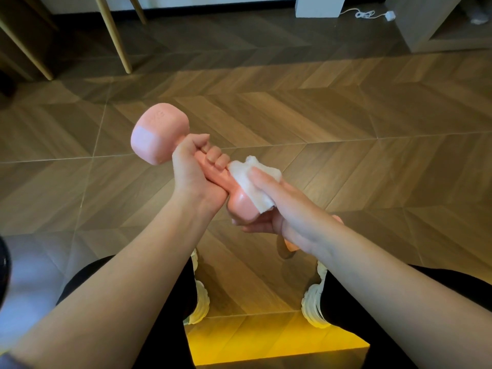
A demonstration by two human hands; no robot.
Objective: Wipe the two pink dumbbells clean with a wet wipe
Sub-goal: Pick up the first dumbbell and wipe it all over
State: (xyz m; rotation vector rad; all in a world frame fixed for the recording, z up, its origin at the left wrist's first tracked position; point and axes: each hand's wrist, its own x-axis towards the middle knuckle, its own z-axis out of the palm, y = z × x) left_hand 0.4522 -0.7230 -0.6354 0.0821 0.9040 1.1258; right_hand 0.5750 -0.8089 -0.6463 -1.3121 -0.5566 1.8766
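Note:
A pink dumbbell [157, 137] is held in the air above the floor, tilted, its far head up at the left. My left hand [195, 169] is closed around its handle. My right hand [282, 206] presses a crumpled white wet wipe [250, 179] onto the near head of that dumbbell, fingers wrapped around the head. A second pink dumbbell [288, 246] lies on the floor below my right wrist, mostly hidden by the arm.
Wooden chevron floor [346, 129] all around. Chair or table legs [117, 35] stand at the back left. A white cable and plug [372, 14] lie at the back right near a grey cabinet [431, 27]. My knees and white shoes [315, 302] are below.

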